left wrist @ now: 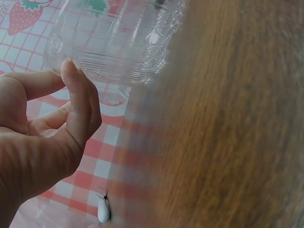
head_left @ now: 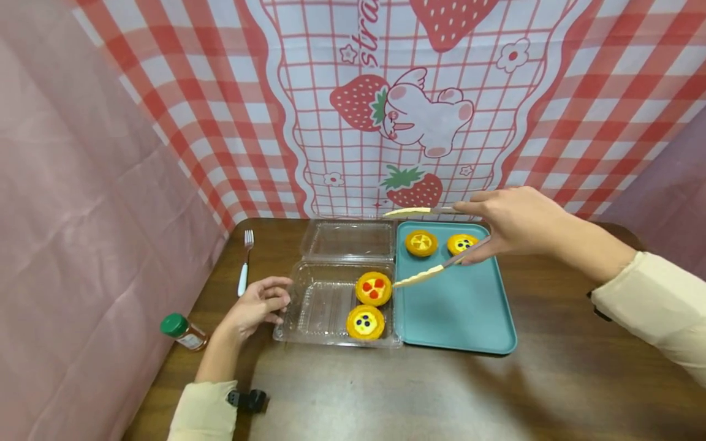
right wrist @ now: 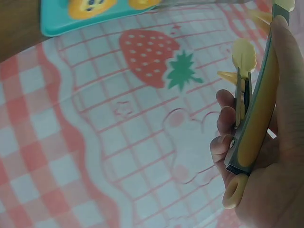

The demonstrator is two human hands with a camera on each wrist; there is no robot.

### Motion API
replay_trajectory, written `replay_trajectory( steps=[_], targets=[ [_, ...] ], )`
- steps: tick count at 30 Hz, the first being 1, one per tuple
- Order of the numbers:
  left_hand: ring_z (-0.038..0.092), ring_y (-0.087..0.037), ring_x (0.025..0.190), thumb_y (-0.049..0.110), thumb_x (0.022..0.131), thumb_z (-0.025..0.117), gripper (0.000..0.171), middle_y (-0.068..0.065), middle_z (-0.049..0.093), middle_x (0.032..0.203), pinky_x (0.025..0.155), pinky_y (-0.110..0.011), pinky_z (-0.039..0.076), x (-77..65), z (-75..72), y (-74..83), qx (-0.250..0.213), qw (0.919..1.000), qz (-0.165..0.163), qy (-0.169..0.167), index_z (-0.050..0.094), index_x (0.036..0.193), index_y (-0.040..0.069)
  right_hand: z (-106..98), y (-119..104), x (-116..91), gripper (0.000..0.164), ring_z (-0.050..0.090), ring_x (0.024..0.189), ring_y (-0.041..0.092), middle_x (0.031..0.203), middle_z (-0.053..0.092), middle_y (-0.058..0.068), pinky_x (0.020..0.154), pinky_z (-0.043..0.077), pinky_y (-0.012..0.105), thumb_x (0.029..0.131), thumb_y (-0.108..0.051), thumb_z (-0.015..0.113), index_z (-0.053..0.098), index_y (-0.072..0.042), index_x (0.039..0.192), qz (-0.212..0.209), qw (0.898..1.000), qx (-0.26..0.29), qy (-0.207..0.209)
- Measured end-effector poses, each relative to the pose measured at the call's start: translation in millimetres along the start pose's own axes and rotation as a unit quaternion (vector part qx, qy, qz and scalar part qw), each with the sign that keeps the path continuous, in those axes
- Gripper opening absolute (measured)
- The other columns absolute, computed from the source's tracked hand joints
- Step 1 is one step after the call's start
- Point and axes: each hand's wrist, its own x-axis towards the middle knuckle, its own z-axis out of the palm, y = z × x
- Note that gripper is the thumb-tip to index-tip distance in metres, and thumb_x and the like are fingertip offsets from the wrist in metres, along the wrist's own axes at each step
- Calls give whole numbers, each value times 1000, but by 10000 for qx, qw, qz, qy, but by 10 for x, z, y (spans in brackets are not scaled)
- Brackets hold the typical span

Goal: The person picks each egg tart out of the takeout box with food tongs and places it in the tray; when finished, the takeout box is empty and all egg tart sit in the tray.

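My right hand (head_left: 518, 220) grips a pair of tongs (right wrist: 259, 109) with cream, scalloped ends, held over the teal tray (head_left: 452, 306). The tongs' arms are spread wide, with nothing between them. One end is close beside a tart with red toppings (head_left: 373, 289) in the clear plastic box (head_left: 325, 306); the other is above the raised lid (head_left: 349, 240). Below the red-topped tart sits a tart with dark blue dots (head_left: 365, 322). My left hand (head_left: 259, 307) is at the box's left side, fingers loosely bent, fingertips right at the rim.
On the tray's far part lie a tart with yellow wedges (head_left: 421, 243) and another blue-dotted tart (head_left: 462, 244). A fork (head_left: 245, 263) lies left of the box, and a green-capped jar (head_left: 184, 331) is on its side nearby. A checked strawberry cloth (head_left: 237, 110) hangs behind the table.
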Motion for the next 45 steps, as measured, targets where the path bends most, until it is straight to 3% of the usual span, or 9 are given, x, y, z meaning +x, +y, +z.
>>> replay_trajectory(
  steps=[5, 14, 22, 27, 35, 40, 45],
  targets=[
    [58, -14, 72, -8, 94, 58, 44, -5, 59, 87, 54, -26, 55, 4, 16, 21, -24, 10000, -46, 49, 44, 135, -13, 19, -137, 187, 88, 60, 65, 13, 92, 67, 3, 54, 57, 32, 63, -71, 81, 69, -9, 125, -491, 9988, -7, -47],
    [57, -14, 72, -9, 94, 57, 43, -4, 58, 85, 52, -24, 54, 41, 47, 41, -80, 10000, -26, 11, 44, 135, -13, 103, -434, 430, 91, 65, 73, 16, 104, 69, 5, 60, 59, 36, 61, -73, 80, 68, -11, 127, -997, 9927, -199, -642],
    [57, -13, 71, -8, 94, 57, 44, -5, 58, 85, 52, -24, 54, 45, 44, 48, -70, 10000, -20, 6, 43, 135, -13, 105, -666, 594, 83, 61, 70, 14, 99, 70, 1, 57, 58, 34, 62, -67, 83, 69, -18, 127, -1485, 9768, -1024, -1151],
    [57, -14, 72, -8, 93, 58, 44, -5, 58, 86, 53, -25, 55, 49, 37, 41, -66, 10000, -41, 52, 44, 135, -12, 87, -779, 647, 77, 65, 88, 17, 111, 70, -1, 63, 59, 36, 63, -65, 85, 70, -22, 124, -1668, 9703, -1284, -1190],
    [57, -14, 72, -9, 93, 58, 44, -4, 58, 86, 53, -25, 55, 40, 16, 24, -73, 9999, -38, 91, 45, 135, -12, 169, -958, 723, 68, 64, 90, 17, 101, 69, -4, 71, 57, 32, 64, -62, 85, 71, -23, 118, -2069, 9582, -1537, -1245],
    [57, -14, 72, -8, 93, 58, 44, -4, 58, 87, 54, -25, 55, 31, 10, 6, -49, 9999, -31, 90, 45, 135, -12, 277, -978, 722, 63, 63, 85, 17, 95, 68, -5, 68, 55, 30, 65, -64, 83, 72, -21, 109, -2146, 9573, -1532, -1188],
    [57, -14, 72, -8, 94, 58, 44, -4, 59, 87, 54, -25, 55, 27, 3, -5, -41, 9999, -38, 112, 45, 135, -11, 384, -916, 696, 67, 64, 87, 18, 102, 70, -3, 71, 56, 31, 66, -64, 82, 72, -23, 118, -1915, 9649, -1242, -1298]
  ],
)
